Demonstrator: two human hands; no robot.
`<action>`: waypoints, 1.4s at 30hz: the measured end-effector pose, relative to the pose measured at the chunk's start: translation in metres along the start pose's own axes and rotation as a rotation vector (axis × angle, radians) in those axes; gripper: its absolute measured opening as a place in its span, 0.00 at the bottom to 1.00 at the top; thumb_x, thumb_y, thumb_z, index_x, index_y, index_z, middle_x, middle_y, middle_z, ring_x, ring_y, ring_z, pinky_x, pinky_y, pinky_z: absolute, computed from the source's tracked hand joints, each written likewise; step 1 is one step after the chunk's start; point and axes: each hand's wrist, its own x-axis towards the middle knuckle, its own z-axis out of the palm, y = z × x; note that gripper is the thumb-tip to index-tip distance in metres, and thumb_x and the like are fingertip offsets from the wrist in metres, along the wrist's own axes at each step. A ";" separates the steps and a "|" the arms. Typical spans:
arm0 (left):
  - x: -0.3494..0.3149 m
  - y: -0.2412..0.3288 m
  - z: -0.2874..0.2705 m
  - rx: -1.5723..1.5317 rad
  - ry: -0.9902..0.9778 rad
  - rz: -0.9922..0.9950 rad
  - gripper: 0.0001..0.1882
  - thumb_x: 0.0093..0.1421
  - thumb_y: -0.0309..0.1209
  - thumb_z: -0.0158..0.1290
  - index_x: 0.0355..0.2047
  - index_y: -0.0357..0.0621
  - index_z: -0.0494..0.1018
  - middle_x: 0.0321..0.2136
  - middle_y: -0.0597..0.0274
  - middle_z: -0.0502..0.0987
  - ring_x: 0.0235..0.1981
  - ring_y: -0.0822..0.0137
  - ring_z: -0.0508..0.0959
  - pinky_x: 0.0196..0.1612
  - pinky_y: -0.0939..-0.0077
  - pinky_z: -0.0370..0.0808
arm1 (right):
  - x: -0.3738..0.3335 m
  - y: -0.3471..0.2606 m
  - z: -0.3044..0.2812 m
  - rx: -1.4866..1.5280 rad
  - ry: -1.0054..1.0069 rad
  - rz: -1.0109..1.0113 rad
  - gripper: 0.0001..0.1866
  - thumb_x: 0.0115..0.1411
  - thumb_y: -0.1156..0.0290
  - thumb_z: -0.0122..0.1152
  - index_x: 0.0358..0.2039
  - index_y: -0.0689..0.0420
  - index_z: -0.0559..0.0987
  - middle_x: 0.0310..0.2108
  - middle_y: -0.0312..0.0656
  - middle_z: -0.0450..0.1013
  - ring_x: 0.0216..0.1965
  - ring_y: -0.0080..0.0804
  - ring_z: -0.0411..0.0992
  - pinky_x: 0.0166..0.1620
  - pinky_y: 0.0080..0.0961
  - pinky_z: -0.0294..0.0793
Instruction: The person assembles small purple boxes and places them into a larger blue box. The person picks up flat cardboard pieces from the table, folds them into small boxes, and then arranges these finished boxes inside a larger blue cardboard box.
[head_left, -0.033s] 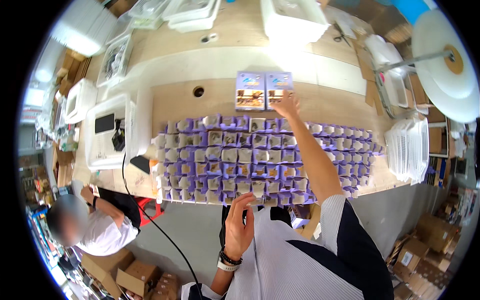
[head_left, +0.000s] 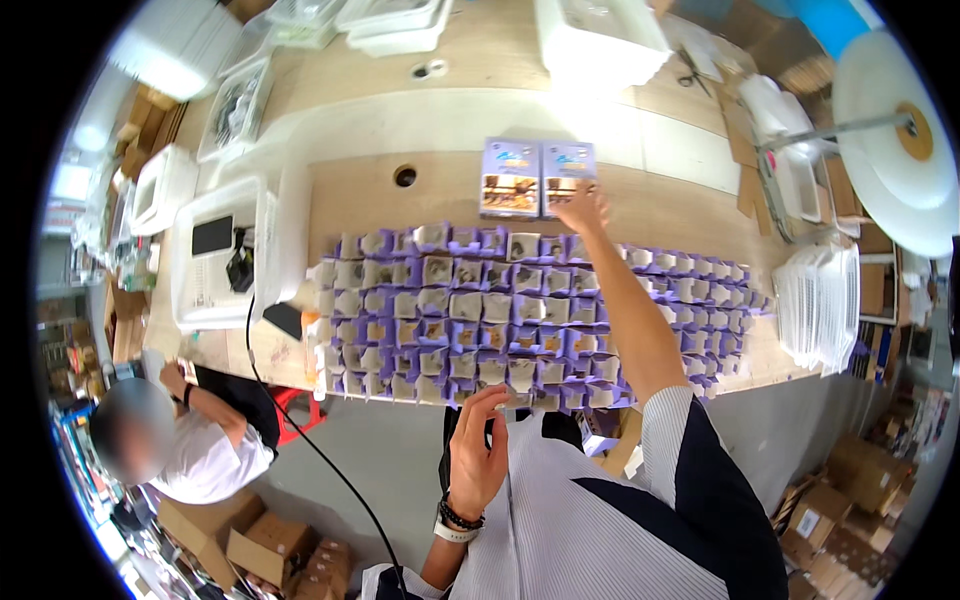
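- Two people are in view: at the lower left of the frame a co-worker (head_left: 190, 440) in a white top bends beside the worktop (head_left: 680, 215), apart from the wearer's own hands.
- Left of centre, a white tray (head_left: 205, 290) sits on the worktop with a dark flat device (head_left: 211, 236) in it. A black cable (head_left: 300, 430) runs from it down over the near edge.
- Many small purple open-topped boxes (head_left: 520, 310) stand in close rows across the middle of the worktop, touching one another, most with something brownish inside.
- At lower centre, the left hand (head_left: 480, 450) is raised in front of the striped shirt, just below the nearest row of boxes. Its fingers are loosely curled and the thumb is apart from them. I cannot tell whether anything small is pinched there. Dark bands and a white strap (head_left: 455, 520) circle the wrist.
- At upper centre, beyond the boxes, two purple printed cards (head_left: 510, 178) lie flat side by side, touching.
- The right hand (head_left: 580, 208) is stretched far forward over the boxes, palm down, fingers spread lightly on the lower right corner of the right-hand card (head_left: 568, 165). It rests on the card and does not look closed around it.
- At right, a stack of white trays (head_left: 820, 300) sits at the worktop's end.
- A large white disc (head_left: 890, 120) on a rod fills the upper right.
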 end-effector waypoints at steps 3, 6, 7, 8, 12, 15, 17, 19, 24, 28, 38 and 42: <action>-0.006 -0.007 -0.025 -0.027 0.042 -0.067 0.16 0.64 0.13 0.49 0.51 0.35 0.73 0.54 0.49 0.77 0.41 0.55 0.81 0.43 0.69 0.78 | 0.003 -0.008 0.014 0.034 0.034 0.079 0.68 0.46 0.41 0.75 0.78 0.46 0.42 0.78 0.59 0.30 0.76 0.68 0.38 0.70 0.68 0.53; -0.008 -0.020 -0.042 -0.028 0.055 -0.057 0.16 0.63 0.13 0.50 0.51 0.36 0.74 0.54 0.50 0.77 0.41 0.55 0.81 0.42 0.69 0.78 | 0.010 -0.008 0.021 0.005 0.065 0.085 0.71 0.44 0.41 0.77 0.78 0.49 0.40 0.77 0.63 0.30 0.76 0.68 0.40 0.69 0.69 0.53; -0.008 -0.021 -0.048 -0.033 0.053 -0.072 0.16 0.63 0.13 0.50 0.51 0.36 0.74 0.54 0.50 0.77 0.40 0.55 0.81 0.42 0.69 0.78 | 0.012 -0.009 0.020 -0.008 0.063 0.097 0.72 0.43 0.42 0.77 0.78 0.50 0.40 0.77 0.64 0.31 0.76 0.69 0.40 0.69 0.69 0.53; -0.008 -0.021 -0.052 -0.038 0.048 -0.087 0.16 0.63 0.13 0.50 0.51 0.36 0.74 0.53 0.50 0.78 0.40 0.55 0.81 0.43 0.69 0.78 | 0.014 -0.009 0.020 -0.020 0.062 0.111 0.72 0.43 0.42 0.77 0.78 0.51 0.40 0.77 0.65 0.31 0.75 0.69 0.41 0.69 0.69 0.53; -0.010 -0.026 -0.070 -0.016 0.071 -0.039 0.16 0.63 0.14 0.51 0.51 0.36 0.74 0.53 0.50 0.78 0.42 0.54 0.82 0.44 0.68 0.79 | 0.007 -0.022 -0.007 0.087 0.124 0.124 0.68 0.40 0.42 0.76 0.76 0.54 0.49 0.73 0.64 0.49 0.71 0.61 0.55 0.66 0.65 0.59; 0.009 -0.025 -0.080 -0.085 -0.042 0.045 0.16 0.64 0.14 0.51 0.51 0.37 0.74 0.53 0.50 0.78 0.44 0.53 0.82 0.44 0.67 0.79 | 0.051 0.070 -0.058 0.679 0.123 -0.015 0.54 0.47 0.42 0.75 0.69 0.53 0.62 0.60 0.60 0.67 0.66 0.47 0.65 0.62 0.57 0.67; -0.005 -0.026 -0.088 -0.078 0.011 -0.021 0.16 0.64 0.15 0.51 0.51 0.37 0.74 0.53 0.50 0.78 0.45 0.52 0.82 0.44 0.67 0.80 | -0.031 0.007 -0.066 0.911 -0.149 -0.076 0.45 0.54 0.40 0.67 0.67 0.50 0.67 0.57 0.41 0.74 0.54 0.32 0.75 0.56 0.46 0.73; -0.004 -0.018 -0.095 -0.117 -0.021 -0.026 0.15 0.65 0.15 0.51 0.51 0.37 0.74 0.53 0.50 0.78 0.45 0.52 0.82 0.44 0.68 0.80 | -0.106 0.002 -0.099 1.056 -0.228 -0.098 0.42 0.58 0.38 0.63 0.66 0.50 0.68 0.57 0.39 0.73 0.52 0.32 0.75 0.52 0.44 0.75; 0.022 -0.010 -0.088 -0.210 -0.208 0.074 0.17 0.66 0.17 0.51 0.55 0.38 0.72 0.58 0.50 0.75 0.53 0.56 0.79 0.51 0.70 0.77 | -0.264 0.040 -0.102 1.565 -0.444 -0.303 0.48 0.55 0.37 0.62 0.69 0.53 0.65 0.62 0.50 0.70 0.59 0.49 0.72 0.56 0.56 0.73; 0.027 -0.018 -0.073 -0.288 -0.250 0.039 0.27 0.69 0.24 0.53 0.67 0.40 0.62 0.66 0.51 0.66 0.64 0.56 0.70 0.61 0.66 0.70 | -0.368 0.041 -0.059 1.939 -0.794 -0.265 0.48 0.53 0.40 0.60 0.71 0.51 0.65 0.67 0.47 0.65 0.65 0.53 0.66 0.64 0.62 0.66; 0.022 -0.007 -0.080 -0.635 -0.401 -0.259 0.43 0.68 0.32 0.59 0.75 0.40 0.47 0.64 0.53 0.65 0.62 0.63 0.70 0.63 0.67 0.69 | -0.447 0.076 -0.015 1.656 -0.663 -0.419 0.37 0.66 0.64 0.57 0.72 0.66 0.60 0.69 0.47 0.64 0.69 0.38 0.62 0.69 0.40 0.61; 0.017 0.001 -0.075 -0.433 -0.280 -0.060 0.42 0.68 0.28 0.56 0.75 0.41 0.44 0.66 0.51 0.61 0.64 0.59 0.67 0.66 0.63 0.66 | -0.474 0.026 -0.071 1.263 -0.024 -0.429 0.41 0.62 0.75 0.67 0.74 0.52 0.61 0.71 0.46 0.59 0.69 0.38 0.62 0.61 0.35 0.71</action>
